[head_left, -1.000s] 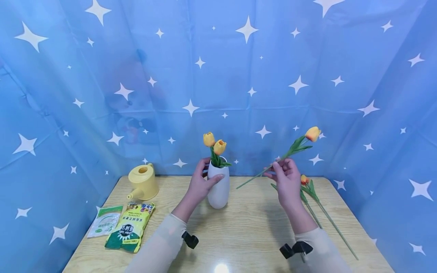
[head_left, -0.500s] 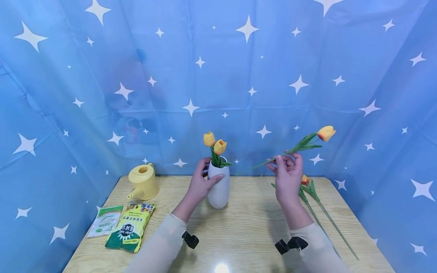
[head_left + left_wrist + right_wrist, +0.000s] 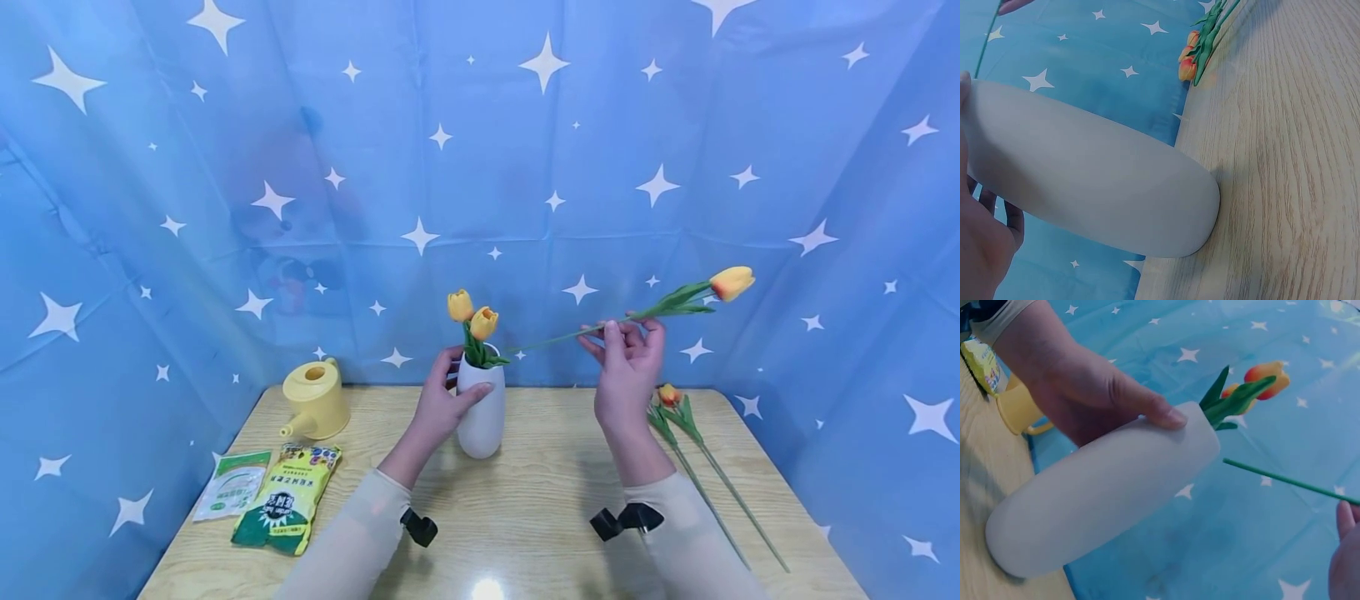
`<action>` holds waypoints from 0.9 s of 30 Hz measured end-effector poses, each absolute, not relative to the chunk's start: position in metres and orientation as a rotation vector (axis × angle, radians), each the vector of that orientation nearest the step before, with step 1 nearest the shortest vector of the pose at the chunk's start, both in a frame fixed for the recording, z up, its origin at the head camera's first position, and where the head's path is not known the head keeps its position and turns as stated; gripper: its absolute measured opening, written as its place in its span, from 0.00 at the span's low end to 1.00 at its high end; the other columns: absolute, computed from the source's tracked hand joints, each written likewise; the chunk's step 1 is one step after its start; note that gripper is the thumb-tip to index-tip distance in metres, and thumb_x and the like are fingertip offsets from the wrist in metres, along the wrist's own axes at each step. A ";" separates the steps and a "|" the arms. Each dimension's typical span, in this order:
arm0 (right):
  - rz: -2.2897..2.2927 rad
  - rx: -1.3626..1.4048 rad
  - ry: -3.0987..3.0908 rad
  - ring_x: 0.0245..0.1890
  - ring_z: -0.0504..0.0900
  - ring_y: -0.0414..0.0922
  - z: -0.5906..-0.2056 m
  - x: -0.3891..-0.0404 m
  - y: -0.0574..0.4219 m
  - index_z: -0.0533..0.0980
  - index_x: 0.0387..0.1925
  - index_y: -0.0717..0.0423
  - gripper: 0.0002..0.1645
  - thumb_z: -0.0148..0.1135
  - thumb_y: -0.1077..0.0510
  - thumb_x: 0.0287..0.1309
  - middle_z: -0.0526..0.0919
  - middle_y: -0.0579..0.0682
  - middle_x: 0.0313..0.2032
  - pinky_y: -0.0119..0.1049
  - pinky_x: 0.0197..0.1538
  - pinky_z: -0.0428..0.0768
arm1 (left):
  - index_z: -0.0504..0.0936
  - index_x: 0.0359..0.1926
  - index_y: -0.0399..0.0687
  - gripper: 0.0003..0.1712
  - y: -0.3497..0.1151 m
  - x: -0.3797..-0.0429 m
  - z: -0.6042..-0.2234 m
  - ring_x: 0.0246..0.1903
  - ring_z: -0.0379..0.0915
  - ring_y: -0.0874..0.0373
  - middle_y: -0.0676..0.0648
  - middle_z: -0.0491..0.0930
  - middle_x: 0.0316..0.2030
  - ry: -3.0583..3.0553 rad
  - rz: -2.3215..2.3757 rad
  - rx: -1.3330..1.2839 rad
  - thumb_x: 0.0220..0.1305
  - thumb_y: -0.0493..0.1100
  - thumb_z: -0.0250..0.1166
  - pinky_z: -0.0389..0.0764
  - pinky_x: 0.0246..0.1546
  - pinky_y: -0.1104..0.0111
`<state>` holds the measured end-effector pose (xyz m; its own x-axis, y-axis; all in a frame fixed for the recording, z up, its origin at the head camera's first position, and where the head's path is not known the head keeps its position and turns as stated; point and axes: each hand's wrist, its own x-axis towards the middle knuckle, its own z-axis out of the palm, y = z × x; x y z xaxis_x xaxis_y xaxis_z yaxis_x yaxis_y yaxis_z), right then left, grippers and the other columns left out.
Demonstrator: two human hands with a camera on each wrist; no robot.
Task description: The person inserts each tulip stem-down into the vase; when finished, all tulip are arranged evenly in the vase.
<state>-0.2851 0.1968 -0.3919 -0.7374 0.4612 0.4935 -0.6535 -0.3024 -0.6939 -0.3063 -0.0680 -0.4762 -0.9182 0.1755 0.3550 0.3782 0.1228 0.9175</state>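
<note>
A white vase (image 3: pixel 481 421) stands upright on the table, with two yellow tulips (image 3: pixel 472 317) in its mouth. My left hand (image 3: pixel 442 402) grips the vase near its top, thumb across the front and fingers round the far side. To the right, my right hand (image 3: pixel 628 367) pinches the green stem of another yellow-orange tulip (image 3: pixel 732 283), held in the air. That tulip lies nearly level, bloom to the right and bare stem end (image 3: pixel 1227 462) pointing at the vase. In the right wrist view the stem end is just off the vase's rim, with a small gap.
Two more tulips (image 3: pixel 705 454) lie on the right side of the wooden table (image 3: pixel 540 517). At the left are a yellow watering can (image 3: pixel 318 404), a yellow-green bag (image 3: pixel 287 500) and a white-green packet (image 3: pixel 232 487). A blue star-patterned curtain (image 3: pixel 495 167) hangs behind.
The right hand has risen slightly, and its tulip has swung from slanted to nearly level, bloom farther right and stem end brought up beside the vase mouth. The left hand and vase stay put.
</note>
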 end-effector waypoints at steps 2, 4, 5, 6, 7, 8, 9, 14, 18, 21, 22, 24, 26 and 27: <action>2.067 0.269 -1.221 0.47 0.91 0.56 -0.389 -0.287 0.195 0.69 0.61 0.57 0.14 0.60 0.64 0.82 0.81 0.62 0.45 0.47 0.53 0.90 | 0.71 0.76 0.59 0.40 -0.068 -0.307 -0.477 0.68 0.73 0.38 0.48 0.76 0.68 -2.223 -1.910 -0.560 0.71 0.58 0.78 0.78 0.65 0.38; 2.057 0.278 -1.210 0.46 0.91 0.55 -0.385 -0.288 0.192 0.69 0.61 0.57 0.14 0.60 0.64 0.82 0.81 0.62 0.45 0.47 0.53 0.90 | 0.71 0.76 0.60 0.40 -0.067 -0.307 -0.477 0.68 0.72 0.37 0.48 0.76 0.68 -2.219 -1.916 -0.557 0.71 0.58 0.79 0.77 0.65 0.37; 2.055 0.281 -1.205 0.46 0.91 0.56 -0.383 -0.288 0.191 0.69 0.61 0.58 0.14 0.60 0.64 0.82 0.81 0.62 0.44 0.47 0.52 0.91 | 0.71 0.76 0.60 0.40 -0.067 -0.307 -0.477 0.68 0.72 0.37 0.48 0.76 0.68 -2.217 -1.919 -0.555 0.71 0.58 0.79 0.77 0.65 0.37; 2.055 0.286 -1.200 0.45 0.91 0.56 -0.382 -0.288 0.189 0.69 0.61 0.58 0.14 0.60 0.65 0.81 0.81 0.62 0.44 0.47 0.52 0.91 | 0.71 0.76 0.60 0.40 -0.067 -0.307 -0.477 0.68 0.72 0.37 0.49 0.76 0.68 -2.218 -1.922 -0.550 0.71 0.57 0.79 0.77 0.66 0.37; 2.053 0.292 -1.200 0.45 0.91 0.56 -0.381 -0.289 0.187 0.69 0.60 0.57 0.14 0.60 0.66 0.81 0.81 0.62 0.44 0.47 0.52 0.91 | 0.71 0.76 0.60 0.39 -0.067 -0.307 -0.476 0.68 0.72 0.37 0.49 0.76 0.68 -2.218 -1.924 -0.546 0.71 0.57 0.79 0.77 0.66 0.37; 2.053 0.302 -1.200 0.45 0.91 0.57 -0.380 -0.289 0.185 0.70 0.60 0.57 0.14 0.60 0.67 0.81 0.81 0.61 0.43 0.47 0.52 0.91 | 0.71 0.76 0.60 0.39 -0.067 -0.306 -0.476 0.68 0.72 0.38 0.49 0.76 0.68 -2.218 -1.926 -0.543 0.71 0.56 0.79 0.77 0.66 0.38; 2.054 0.313 -1.204 0.45 0.91 0.57 -0.379 -0.289 0.183 0.70 0.60 0.56 0.14 0.61 0.67 0.81 0.82 0.59 0.43 0.47 0.52 0.91 | 0.71 0.76 0.60 0.39 -0.067 -0.306 -0.476 0.68 0.72 0.38 0.49 0.76 0.68 -2.219 -1.927 -0.539 0.71 0.56 0.79 0.77 0.66 0.38; 2.026 0.391 -1.285 0.46 0.91 0.56 -0.378 -0.292 0.173 0.70 0.59 0.55 0.13 0.61 0.66 0.81 0.81 0.58 0.44 0.46 0.52 0.91 | 0.71 0.76 0.59 0.40 -0.067 -0.305 -0.474 0.68 0.72 0.39 0.48 0.76 0.68 -2.223 -1.919 -0.539 0.71 0.57 0.79 0.77 0.66 0.38; 1.966 0.455 -1.367 0.45 0.91 0.53 -0.378 -0.295 0.166 0.70 0.57 0.60 0.12 0.62 0.64 0.81 0.82 0.63 0.45 0.45 0.52 0.91 | 0.71 0.76 0.59 0.41 -0.067 -0.305 -0.475 0.68 0.72 0.39 0.48 0.76 0.68 -2.226 -1.911 -0.540 0.70 0.59 0.79 0.77 0.66 0.38; 1.916 0.493 -1.418 0.44 0.92 0.52 -0.377 -0.296 0.160 0.70 0.56 0.62 0.11 0.63 0.65 0.81 0.82 0.65 0.45 0.45 0.52 0.91 | 0.71 0.76 0.60 0.40 -0.067 -0.305 -0.476 0.68 0.72 0.40 0.48 0.76 0.68 -2.225 -1.908 -0.542 0.70 0.58 0.79 0.77 0.66 0.38; 1.911 0.504 -1.428 0.44 0.91 0.52 -0.376 -0.296 0.158 0.71 0.55 0.61 0.11 0.63 0.65 0.81 0.82 0.65 0.45 0.45 0.53 0.90 | 0.71 0.76 0.60 0.40 -0.067 -0.305 -0.476 0.68 0.73 0.40 0.48 0.76 0.68 -2.224 -1.906 -0.543 0.71 0.58 0.79 0.77 0.66 0.38; 1.886 0.519 -1.466 0.44 0.92 0.52 -0.375 -0.297 0.155 0.72 0.57 0.59 0.11 0.63 0.65 0.81 0.83 0.64 0.44 0.45 0.53 0.90 | 0.72 0.76 0.60 0.39 -0.067 -0.306 -0.476 0.68 0.73 0.41 0.48 0.76 0.68 -2.222 -1.905 -0.543 0.71 0.57 0.79 0.77 0.66 0.38; 1.886 0.526 -1.493 0.45 0.91 0.52 -0.375 -0.297 0.152 0.74 0.58 0.55 0.11 0.64 0.64 0.80 0.83 0.62 0.44 0.45 0.53 0.90 | 0.72 0.76 0.61 0.39 -0.067 -0.306 -0.476 0.67 0.73 0.42 0.49 0.76 0.68 -2.220 -1.905 -0.543 0.71 0.56 0.79 0.77 0.66 0.38; 1.883 0.526 -1.513 0.45 0.91 0.52 -0.375 -0.297 0.150 0.74 0.59 0.55 0.12 0.64 0.64 0.80 0.83 0.61 0.44 0.44 0.53 0.90 | 0.72 0.76 0.61 0.39 -0.067 -0.306 -0.475 0.67 0.73 0.42 0.49 0.76 0.68 -2.220 -1.905 -0.540 0.71 0.56 0.79 0.77 0.66 0.38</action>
